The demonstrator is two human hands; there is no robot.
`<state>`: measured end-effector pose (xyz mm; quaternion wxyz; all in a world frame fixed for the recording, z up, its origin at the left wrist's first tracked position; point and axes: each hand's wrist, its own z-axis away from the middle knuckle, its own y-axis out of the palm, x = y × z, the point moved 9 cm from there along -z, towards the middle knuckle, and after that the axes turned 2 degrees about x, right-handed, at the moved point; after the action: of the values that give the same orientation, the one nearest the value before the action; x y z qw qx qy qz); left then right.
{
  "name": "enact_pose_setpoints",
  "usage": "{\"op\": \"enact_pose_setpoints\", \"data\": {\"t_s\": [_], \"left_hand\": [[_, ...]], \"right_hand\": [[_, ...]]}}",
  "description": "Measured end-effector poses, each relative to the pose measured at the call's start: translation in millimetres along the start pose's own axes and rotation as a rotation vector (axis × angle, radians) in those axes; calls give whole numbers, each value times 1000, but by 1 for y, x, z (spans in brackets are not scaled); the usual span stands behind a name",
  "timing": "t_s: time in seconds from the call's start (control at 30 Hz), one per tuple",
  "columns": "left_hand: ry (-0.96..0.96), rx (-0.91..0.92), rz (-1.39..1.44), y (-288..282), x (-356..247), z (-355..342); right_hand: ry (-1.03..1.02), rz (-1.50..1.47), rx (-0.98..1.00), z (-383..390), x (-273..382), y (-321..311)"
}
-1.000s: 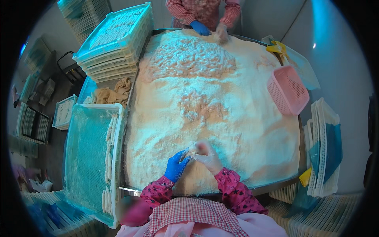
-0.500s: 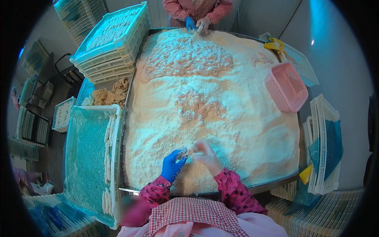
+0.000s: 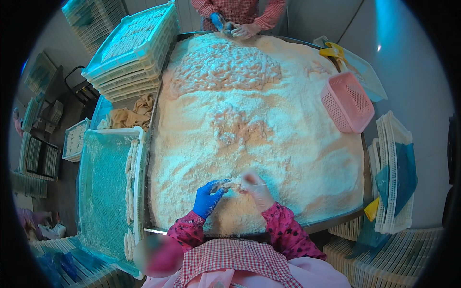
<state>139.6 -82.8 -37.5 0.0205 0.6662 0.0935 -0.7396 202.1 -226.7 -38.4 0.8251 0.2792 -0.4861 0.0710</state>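
1. At the near edge of the tabletop [image 3: 336, 222], heaped wide with pale crumbs [image 3: 269, 120], we work one small piece of food [image 3: 232, 183] between both hands.
2. Our left hand [image 3: 207, 198], in a blue glove, pinches the piece from the left; our right hand [image 3: 256, 188], blurred, closes on its other end. Both are grasping it just above the crumbs.
3. To our left, a pale green tray [image 3: 103, 192] carries only a short column of coated strips [image 3: 129, 192] along its right edge. Most of its mesh is bare, so we judge the tray to be at an early stage of filling.
4. Beyond it, a stack of trays [image 3: 132, 53] stands at the far left corner of the tabletop, the top one looking full.
5. Uncoated pieces [image 3: 132, 115] lie heaped between that stack and our tray, and more lie pressed into the crumbs further up, so plenty seems left to do.
6. Across the tabletop, another person's hands [image 3: 235, 30] work at the far rim.
7. On the right, a pink basket [image 3: 348, 102] lies on the crumbs, well apart from us.
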Motion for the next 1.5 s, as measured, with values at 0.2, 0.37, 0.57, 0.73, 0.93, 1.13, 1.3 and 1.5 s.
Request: {"op": "enact_pose_setpoints", "data": {"t_s": [0.2, 0.37, 0.57, 0.73, 0.93, 1.13, 1.3, 1.5], "left_hand": [[-108, 35, 394, 5, 17, -6], [216, 23, -203, -1, 3, -7], [217, 103, -747, 13, -11, 4], [181, -23, -513, -12, 5, -19], [307, 310, -368, -13, -34, -8], [-14, 194, -722, -9, 0, -4], [1, -17, -497, -7, 32, -10], [-270, -121, 909, 16, 41, -11]], "right_hand": [[-99, -50, -15, -2, 11, -7], [-702, 855, 2, 21, 71, 8], [-194, 873, -189, 8, 32, -53], [-716, 1188, -55, 8, 22, 33], [-203, 891, -176, -9, 28, -37], [-571, 1191, -5, -7, 27, -19], [-115, 398, -74, -28, -12, -51], [39, -98, -19, -20, -7, -30]]}}
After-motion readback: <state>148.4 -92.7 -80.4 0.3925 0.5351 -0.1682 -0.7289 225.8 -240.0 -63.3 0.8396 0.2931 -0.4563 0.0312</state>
